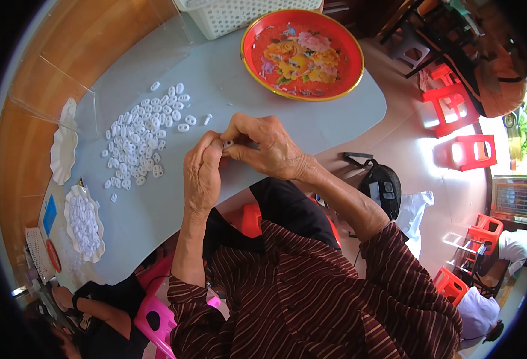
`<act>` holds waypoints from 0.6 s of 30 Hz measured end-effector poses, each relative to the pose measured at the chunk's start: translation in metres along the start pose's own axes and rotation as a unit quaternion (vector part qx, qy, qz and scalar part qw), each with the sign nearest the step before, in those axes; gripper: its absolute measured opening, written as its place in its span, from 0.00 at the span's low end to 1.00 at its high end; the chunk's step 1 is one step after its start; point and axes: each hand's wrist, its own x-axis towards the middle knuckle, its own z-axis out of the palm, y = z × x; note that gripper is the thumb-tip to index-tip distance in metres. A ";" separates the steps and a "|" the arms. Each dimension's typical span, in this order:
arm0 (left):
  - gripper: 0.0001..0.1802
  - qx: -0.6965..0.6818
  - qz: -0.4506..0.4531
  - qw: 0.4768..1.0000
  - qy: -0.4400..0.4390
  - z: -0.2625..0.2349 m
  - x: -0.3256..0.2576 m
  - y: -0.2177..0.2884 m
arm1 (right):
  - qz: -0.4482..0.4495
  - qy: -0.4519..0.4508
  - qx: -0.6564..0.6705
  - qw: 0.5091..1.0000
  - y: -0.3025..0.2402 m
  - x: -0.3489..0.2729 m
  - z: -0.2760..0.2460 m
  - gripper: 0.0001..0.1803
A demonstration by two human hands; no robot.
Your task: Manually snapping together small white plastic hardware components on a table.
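Over the table's near edge, my left hand (202,170) and my right hand (267,148) meet at the fingertips. Pinched between them is a small white plastic piece (227,144), mostly covered by the fingers. Both hands are closed on it. Just beyond them lie a small white peg-like part (208,119) and a few white oval pieces (183,127). To the left spreads a loose pile of white oval plastic pieces (138,134) with dark holes in them.
A red floral tray (253,73) with scattered bits stands at the far right of the grey table (227,66), beside a white perforated basket (206,24). At left, a scalloped dish (99,242) holds more white parts. Another person's arm (105,311) is at lower left.
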 end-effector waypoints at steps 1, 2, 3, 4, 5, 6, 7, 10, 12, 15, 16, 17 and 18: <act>0.18 0.003 -0.002 1.000 -0.001 -0.003 0.000 -0.003 | 0.002 -0.001 0.003 1.000 0.001 0.001 0.001 0.09; 0.18 0.007 -0.003 1.000 -0.001 -0.004 -0.001 -0.004 | 0.002 -0.002 0.005 1.000 0.000 0.002 0.003 0.09; 0.18 0.006 0.009 1.000 0.001 -0.005 -0.004 -0.002 | -0.008 0.000 -0.002 1.000 -0.001 0.001 0.005 0.09; 0.18 0.013 0.013 1.000 0.019 -0.001 -0.005 -0.002 | 0.023 -0.003 0.021 1.000 -0.001 -0.001 0.005 0.09; 0.18 0.018 0.014 0.999 0.037 0.001 -0.004 -0.002 | 0.055 -0.008 0.044 0.997 -0.001 0.000 0.004 0.09; 0.18 0.013 0.028 0.999 0.036 0.003 -0.003 -0.003 | 0.047 -0.003 0.032 0.998 0.000 -0.001 0.003 0.09; 0.17 -0.001 0.046 0.998 0.051 0.005 -0.007 -0.004 | 0.060 -0.008 0.049 0.997 -0.003 -0.003 0.005 0.09; 0.15 -0.023 0.066 0.995 0.075 0.006 -0.010 -0.002 | 0.052 -0.023 0.067 0.996 -0.009 0.003 -0.007 0.08; 0.16 -0.121 0.040 0.988 0.084 -0.001 -0.018 -0.007 | 0.022 -0.003 0.029 0.999 -0.008 0.034 -0.016 0.07; 0.16 -0.086 0.045 0.992 0.086 -0.009 -0.028 -0.007 | -0.035 0.144 -0.076 0.986 -0.023 0.113 -0.057 0.04; 0.16 -0.094 0.044 0.992 0.077 0.001 -0.024 -0.008 | -0.091 0.202 -0.092 0.971 -0.019 0.134 -0.087 0.06; 0.15 -0.109 0.048 0.989 0.088 -0.006 -0.034 0.000 | -0.136 0.234 -0.166 0.948 -0.024 0.165 -0.100 0.06; 0.14 -0.135 0.049 0.986 0.086 -0.006 -0.037 -0.003 | -0.171 0.268 -0.250 0.915 -0.021 0.181 -0.111 0.07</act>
